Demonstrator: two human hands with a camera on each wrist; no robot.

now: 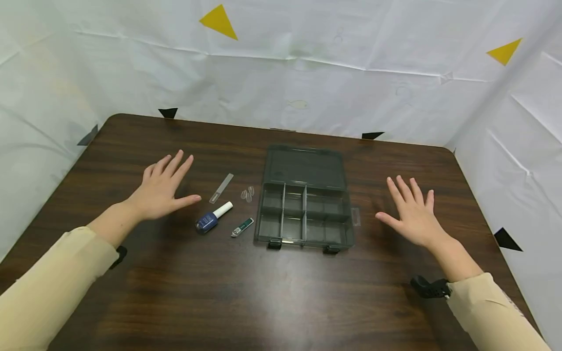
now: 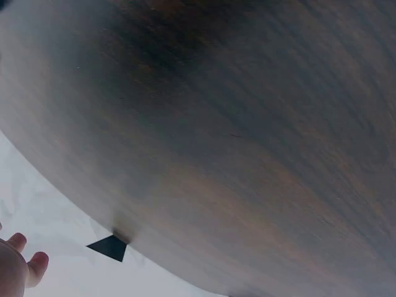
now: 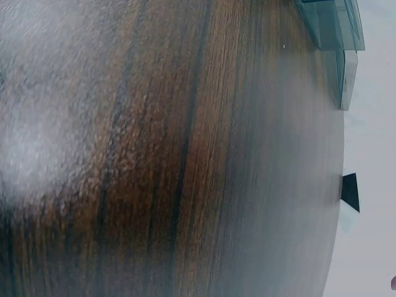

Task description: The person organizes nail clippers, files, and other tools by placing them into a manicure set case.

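Hands first: we see our left hand (image 1: 164, 192) and our right hand (image 1: 412, 214) both spread flat, fingers straight and apart, hovering over or resting on the table (image 1: 219, 292), each holding nothing. Between them sits the organizer box (image 1: 305, 204), lid swung back and lying open, its compartments all looking empty as far as we can tell. Just left of the box, and near our left hand, lie the small things in a loose cluster: a nail file (image 1: 221, 187), a few clear fake nails (image 1: 248, 194), a blue nail polish bottle (image 1: 213, 217) on its side, and nail clippers (image 1: 242, 227). None of them touches the box. We judge that the sorting has not begun: the box is open and ready, but all four kinds of item are left to go in. The wrist views show us mostly blurred table surface.
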